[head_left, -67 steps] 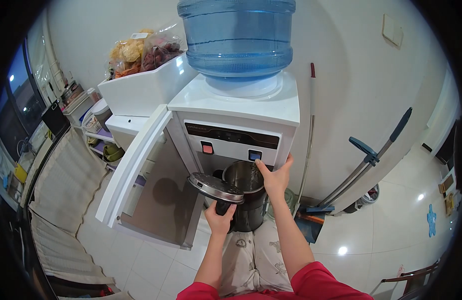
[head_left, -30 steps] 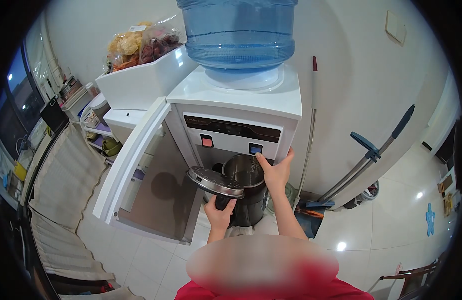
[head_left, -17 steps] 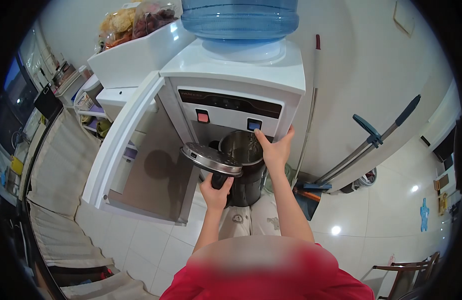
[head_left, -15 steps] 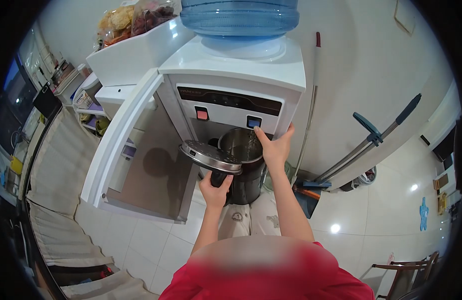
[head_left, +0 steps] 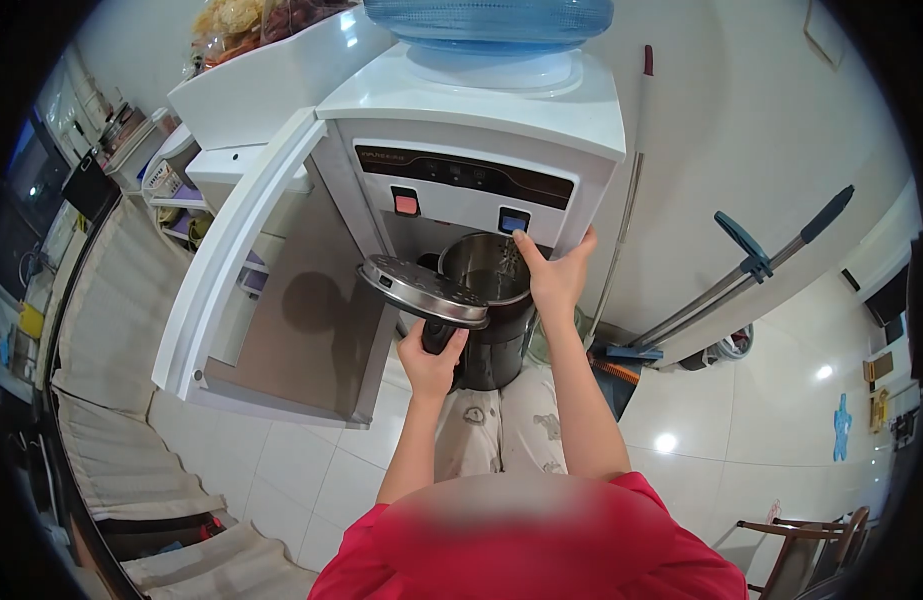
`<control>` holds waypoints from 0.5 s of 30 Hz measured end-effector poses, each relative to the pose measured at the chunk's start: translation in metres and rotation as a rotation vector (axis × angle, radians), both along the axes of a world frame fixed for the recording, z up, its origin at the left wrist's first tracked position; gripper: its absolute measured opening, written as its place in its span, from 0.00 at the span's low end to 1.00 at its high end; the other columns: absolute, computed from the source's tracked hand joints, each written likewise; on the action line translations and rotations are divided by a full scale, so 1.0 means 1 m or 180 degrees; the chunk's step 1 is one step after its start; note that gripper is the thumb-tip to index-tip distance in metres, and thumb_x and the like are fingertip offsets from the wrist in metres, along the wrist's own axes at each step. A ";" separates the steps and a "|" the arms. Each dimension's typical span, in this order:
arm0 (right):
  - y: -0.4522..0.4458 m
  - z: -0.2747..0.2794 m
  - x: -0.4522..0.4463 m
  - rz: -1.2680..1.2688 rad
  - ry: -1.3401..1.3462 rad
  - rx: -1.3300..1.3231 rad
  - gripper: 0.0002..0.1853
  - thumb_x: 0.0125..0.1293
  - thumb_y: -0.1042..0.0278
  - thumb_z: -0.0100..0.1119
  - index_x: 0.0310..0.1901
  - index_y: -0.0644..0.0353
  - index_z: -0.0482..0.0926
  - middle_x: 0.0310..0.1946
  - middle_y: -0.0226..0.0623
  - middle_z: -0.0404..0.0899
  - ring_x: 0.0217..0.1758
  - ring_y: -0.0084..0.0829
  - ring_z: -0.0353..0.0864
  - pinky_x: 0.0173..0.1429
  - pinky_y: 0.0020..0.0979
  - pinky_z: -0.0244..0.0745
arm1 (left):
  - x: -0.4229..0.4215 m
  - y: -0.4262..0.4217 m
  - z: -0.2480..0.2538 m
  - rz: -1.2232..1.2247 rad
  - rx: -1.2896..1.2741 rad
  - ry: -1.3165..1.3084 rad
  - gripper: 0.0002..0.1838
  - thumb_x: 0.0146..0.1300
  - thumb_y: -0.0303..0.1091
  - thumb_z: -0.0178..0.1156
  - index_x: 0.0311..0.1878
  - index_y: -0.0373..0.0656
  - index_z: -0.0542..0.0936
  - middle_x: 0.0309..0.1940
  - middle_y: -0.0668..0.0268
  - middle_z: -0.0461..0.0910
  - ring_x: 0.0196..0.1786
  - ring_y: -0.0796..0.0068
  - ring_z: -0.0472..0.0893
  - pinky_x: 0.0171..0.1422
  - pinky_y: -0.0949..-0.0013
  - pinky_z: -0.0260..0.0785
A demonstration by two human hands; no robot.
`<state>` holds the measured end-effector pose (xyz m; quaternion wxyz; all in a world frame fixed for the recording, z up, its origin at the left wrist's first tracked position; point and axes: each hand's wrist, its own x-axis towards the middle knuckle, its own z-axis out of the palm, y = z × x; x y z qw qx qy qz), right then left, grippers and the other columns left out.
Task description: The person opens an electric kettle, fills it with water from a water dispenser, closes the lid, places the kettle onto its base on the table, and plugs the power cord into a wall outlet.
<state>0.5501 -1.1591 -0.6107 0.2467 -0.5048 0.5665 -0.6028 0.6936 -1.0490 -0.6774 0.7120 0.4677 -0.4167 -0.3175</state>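
Pale wall (head_left: 741,120) backs one white, boxy water dispenser (head_left: 481,110). Right hand (head_left: 561,282), spread wide, thumbs the blue of two square switches (head_left: 514,221). Below, left hand (head_left: 429,362) clasps one dark cylindrical steel-lined kettle (head_left: 489,355) by its handle, mouth up, long axis near vertical, base support unclear.

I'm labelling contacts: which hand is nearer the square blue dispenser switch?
The right hand, its thumb at the switch's lower edge; the left hand grips a black handle lower and further left.

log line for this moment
left hand: gripping kettle handle | right hand: at blue lever | lid: open | dispenser door: open
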 end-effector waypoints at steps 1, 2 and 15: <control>0.001 0.002 0.000 -0.0002 0.0004 0.0020 0.53 0.49 0.53 0.78 0.69 0.67 0.53 0.63 0.53 0.68 0.64 0.47 0.73 0.66 0.40 0.66 | -0.001 0.000 0.001 0.0001 0.0007 0.0001 0.11 0.57 0.30 0.71 0.35 0.35 0.80 0.21 0.72 0.77 0.18 0.85 0.72 0.22 0.78 0.62; 0.002 0.003 0.000 -0.0006 0.0006 0.0038 0.53 0.49 0.53 0.78 0.69 0.67 0.53 0.63 0.53 0.68 0.64 0.47 0.73 0.66 0.40 0.66 | -0.001 0.001 0.003 -0.0020 -0.0012 0.0042 0.10 0.57 0.29 0.71 0.36 0.34 0.80 0.21 0.72 0.77 0.18 0.86 0.72 0.22 0.78 0.62; 0.000 0.000 0.000 -0.0034 0.0053 -0.0037 0.53 0.49 0.52 0.78 0.69 0.67 0.54 0.62 0.52 0.70 0.62 0.47 0.74 0.65 0.40 0.67 | 0.000 0.000 0.001 -0.0035 -0.0010 -0.0034 0.10 0.58 0.29 0.71 0.38 0.34 0.80 0.22 0.72 0.78 0.19 0.87 0.71 0.22 0.79 0.62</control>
